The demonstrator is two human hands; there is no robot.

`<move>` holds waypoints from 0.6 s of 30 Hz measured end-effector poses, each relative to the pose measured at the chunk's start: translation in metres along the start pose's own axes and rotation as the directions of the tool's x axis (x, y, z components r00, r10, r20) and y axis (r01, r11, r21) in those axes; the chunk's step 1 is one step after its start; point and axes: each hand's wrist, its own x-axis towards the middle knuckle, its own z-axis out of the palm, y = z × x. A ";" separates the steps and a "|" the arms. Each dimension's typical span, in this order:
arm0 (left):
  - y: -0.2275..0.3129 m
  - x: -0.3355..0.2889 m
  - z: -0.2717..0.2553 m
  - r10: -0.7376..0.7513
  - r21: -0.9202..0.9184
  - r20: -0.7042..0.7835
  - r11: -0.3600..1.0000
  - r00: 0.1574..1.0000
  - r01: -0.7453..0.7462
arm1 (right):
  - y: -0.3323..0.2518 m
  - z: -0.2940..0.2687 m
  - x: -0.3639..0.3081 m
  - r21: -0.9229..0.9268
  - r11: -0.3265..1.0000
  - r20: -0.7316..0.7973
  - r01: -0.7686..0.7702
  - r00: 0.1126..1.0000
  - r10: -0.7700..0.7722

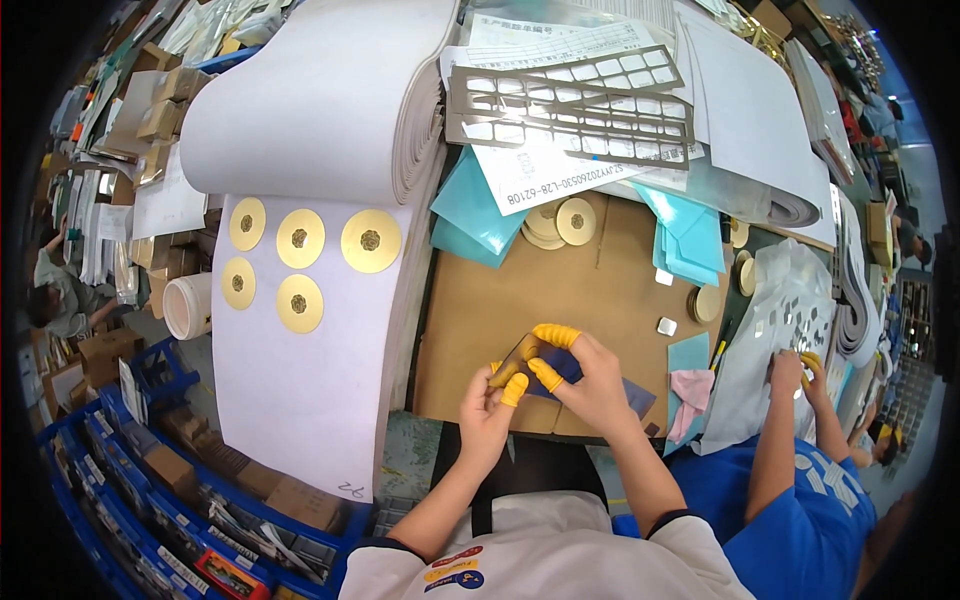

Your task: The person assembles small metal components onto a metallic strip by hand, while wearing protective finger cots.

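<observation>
Yellow finger cots cover several fingertips of both my hands. My left hand pinches the lower left of a thin, dark, see-through plate, held tilted above the brown cardboard. My right hand is closed at the plate's right side, with thumb and fingers around its edge. What exactly lies between the right fingertips is too small to make out. Beneath the right hand, a dark blue sheet sticks out on the cardboard. Round gold discs are piled beyond my hands, beside teal sheets.
Several gold discs lie on a white sheet stack at left. Metal frames with square openings rest on papers at the back. To the right are a pink cloth and a co-worker in a blue shirt. Blue bins stand lower left.
</observation>
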 end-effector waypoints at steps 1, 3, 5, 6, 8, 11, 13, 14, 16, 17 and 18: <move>0.001 0.000 0.000 -0.014 0.005 -0.001 1.000 1.000 0.014 | 0.000 0.001 -0.001 -0.001 1.000 -0.004 -0.002 1.000 0.002; 0.004 0.001 0.002 -0.027 0.009 -0.002 1.000 1.000 0.027 | 0.000 0.000 -0.002 -0.002 1.000 -0.009 -0.004 1.000 0.004; 0.007 0.001 0.004 -0.041 -0.012 0.014 0.999 0.999 0.042 | 0.001 -0.002 -0.003 0.023 0.999 -0.001 -0.030 1.000 0.030; 0.008 0.001 0.004 -0.041 -0.012 0.014 0.999 0.999 0.041 | 0.002 -0.002 -0.004 0.023 0.999 -0.001 -0.030 1.000 0.030; 0.009 0.000 0.006 -0.068 0.018 0.001 0.998 0.998 0.067 | 0.005 -0.003 -0.006 0.063 0.996 0.013 -0.057 0.998 0.057; 0.008 -0.001 0.006 -0.047 0.032 0.032 0.998 0.998 0.046 | 0.003 -0.004 -0.006 0.006 0.999 0.003 -0.040 0.999 0.040; 0.011 -0.001 0.008 -0.046 0.043 0.033 0.998 0.998 0.044 | 0.000 -0.005 -0.007 0.013 0.998 0.002 -0.058 0.998 0.058; 0.011 -0.001 0.008 -0.045 0.054 0.031 0.998 0.999 0.043 | -0.002 -0.005 -0.007 0.021 0.997 0.003 -0.077 0.997 0.077; 0.011 0.000 0.005 -0.043 0.072 0.035 0.997 0.998 0.041 | -0.003 -0.005 -0.007 0.033 0.996 -0.001 -0.078 0.997 0.078; 0.010 0.000 0.004 -0.040 0.088 0.037 0.995 0.998 0.037 | -0.003 -0.005 -0.007 0.044 0.996 -0.004 -0.076 0.997 0.076; 0.010 0.001 0.003 -0.043 0.090 0.041 0.995 0.998 0.039 | -0.002 -0.006 -0.006 0.045 0.996 -0.007 -0.079 0.997 0.079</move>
